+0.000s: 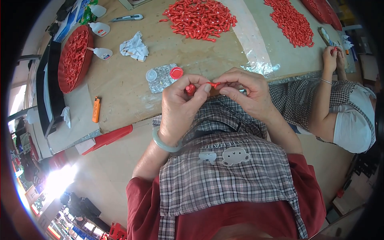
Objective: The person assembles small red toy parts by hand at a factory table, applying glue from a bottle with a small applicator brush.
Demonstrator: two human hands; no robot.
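Observation:
My left hand (180, 102), with a pale bangle at its wrist, is closed, and its thumb and fingertips pinch one end of a small glossy red piece (215, 85). The fingers of my right hand (254, 94) pinch the other end, just above the table's near edge. A second, rounder red thing (191, 89) is tucked in the curled fingers of my left hand; its kind is partly hidden. Beside that hand, a speckled grey slab (160, 82) carries a clear round cap (151, 75) and a red-rimmed cup (176, 73).
A heap of similar red pieces (198, 20) lies ahead, another heap (292, 26) further right. At left are a red tray (64, 76), white squeeze bottles (103, 53), crumpled paper (135, 47), a utility knife (127, 18) and an orange lighter (96, 109). A co-worker's hand (330, 58) works at right.

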